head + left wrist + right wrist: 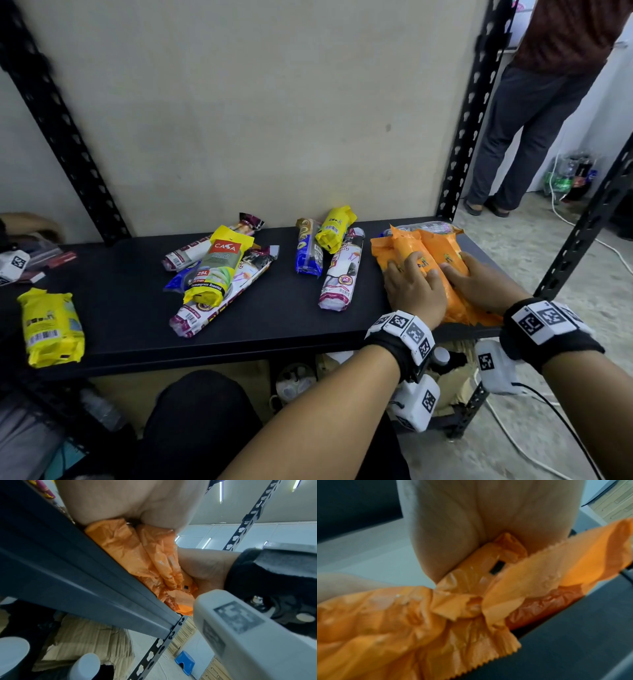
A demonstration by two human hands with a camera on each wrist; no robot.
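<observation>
A pile of orange plastic packets (407, 246) lies at the right end of the black shelf (120, 274), reaching its front edge. My left hand (412, 281) rests on top of the pile's left side, fingers spread over the wrappers. My right hand (479, 277) lies on the right side, fingers pointing left and nearly meeting the left hand. In the left wrist view the palm (130, 497) presses down on the crinkled orange packets (123, 550). The right wrist view shows the right palm (471, 520) on the orange packets (402, 622), with serrated ends sticking out.
A yellow packet (51, 325) lies at the shelf's left front. Mixed rolls and packets (219, 270) sit mid-shelf, more (325, 253) beside the orange pile. Black rack posts (469, 137) stand at the corners. A person (534, 102) stands at the back right.
</observation>
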